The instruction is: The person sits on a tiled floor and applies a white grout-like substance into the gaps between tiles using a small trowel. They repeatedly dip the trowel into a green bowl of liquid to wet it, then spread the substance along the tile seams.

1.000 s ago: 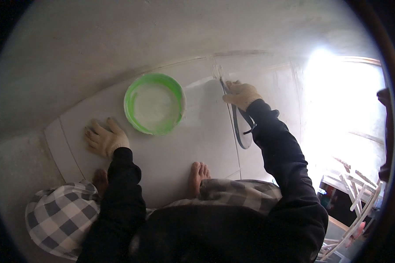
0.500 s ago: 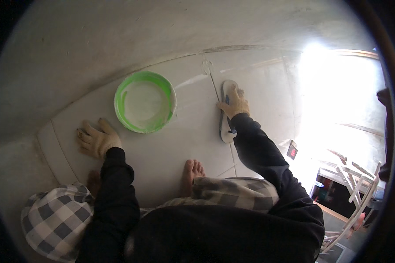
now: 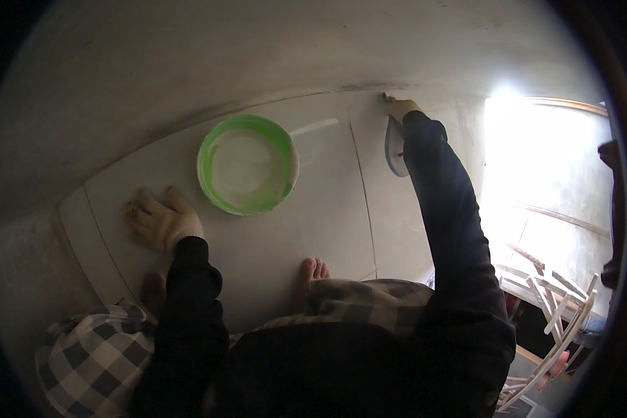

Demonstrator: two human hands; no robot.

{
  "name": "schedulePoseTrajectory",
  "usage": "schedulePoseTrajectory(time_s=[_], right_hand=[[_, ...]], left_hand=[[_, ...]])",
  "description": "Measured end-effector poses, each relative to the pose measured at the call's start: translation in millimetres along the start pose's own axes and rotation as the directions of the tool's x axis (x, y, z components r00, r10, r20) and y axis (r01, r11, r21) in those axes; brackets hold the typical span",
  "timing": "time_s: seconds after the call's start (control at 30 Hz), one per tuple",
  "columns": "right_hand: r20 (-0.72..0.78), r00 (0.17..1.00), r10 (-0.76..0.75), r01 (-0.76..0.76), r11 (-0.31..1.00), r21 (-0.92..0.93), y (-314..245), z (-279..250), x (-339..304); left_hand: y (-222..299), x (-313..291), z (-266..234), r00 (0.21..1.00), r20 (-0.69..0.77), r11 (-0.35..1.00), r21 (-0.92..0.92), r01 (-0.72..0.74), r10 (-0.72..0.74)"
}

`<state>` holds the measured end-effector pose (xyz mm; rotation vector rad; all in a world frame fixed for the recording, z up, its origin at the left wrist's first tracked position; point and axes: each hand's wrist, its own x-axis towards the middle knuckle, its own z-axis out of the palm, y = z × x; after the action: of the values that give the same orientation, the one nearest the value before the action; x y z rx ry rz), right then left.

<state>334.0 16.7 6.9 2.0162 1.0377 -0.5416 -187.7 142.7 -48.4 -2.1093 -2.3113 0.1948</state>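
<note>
My left hand, in a cream knit glove, lies with its fingers spread on the pale tiled surface. My right hand, gloved alike, is far right, close to the wall's foot, at the upper end of a flip-flop with a pale sole and grey edge. It appears to grip the flip-flop; the sleeve covers much of it, and the fingers show only in part. Between both hands stands a round bright green tub, its inside coated with whitish paste.
A plastered wall curves along the far side. My bare foot rests on the tiles below the tub. Glaring light comes from an opening at the right, with a rough wooden frame beneath it.
My right hand has pushed the flip-flop away from me and rightward, nearer the wall. The left hand keeps its place on the tiles; the view has shifted slightly.
</note>
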Motion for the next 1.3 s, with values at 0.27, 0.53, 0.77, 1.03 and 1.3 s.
schedulePoseTrajectory(time_s=[0.27, 0.53, 0.77, 1.03, 1.3], right_hand=[[-0.013, 0.986, -0.167, 0.167, 0.983, 0.075, -89.5, -58.2, -36.4], [-0.049, 0.973, -0.224, 0.228, 0.966, 0.118, -90.9, -88.0, -96.3], [0.448, 0.868, -0.212, 0.229, 0.973, 0.016, -91.6, -33.8, -130.8], [-0.049, 0.971, -0.232, 0.204, 0.711, 0.673, -47.5, -18.9, -124.6], [0.069, 0.961, -0.266, 0.233, 0.921, 0.311, -122.3, -10.3, -137.2]], left_hand=[[-1.9, -1.6, 14.3, 0.998, -0.049, 0.999, 0.046, -0.025, 0.027], [-5.7, -0.5, 10.2, 0.984, -0.173, 0.998, -0.034, -0.048, 0.041], [-1.2, 2.1, -2.8, 0.997, -0.081, 0.999, 0.034, 0.014, -0.011], [1.4, -3.5, 0.8, 0.999, -0.039, 1.000, -0.001, -0.006, 0.006], [3.9, 0.0, -21.1, 0.997, -0.073, 0.998, 0.068, 0.015, -0.010]])
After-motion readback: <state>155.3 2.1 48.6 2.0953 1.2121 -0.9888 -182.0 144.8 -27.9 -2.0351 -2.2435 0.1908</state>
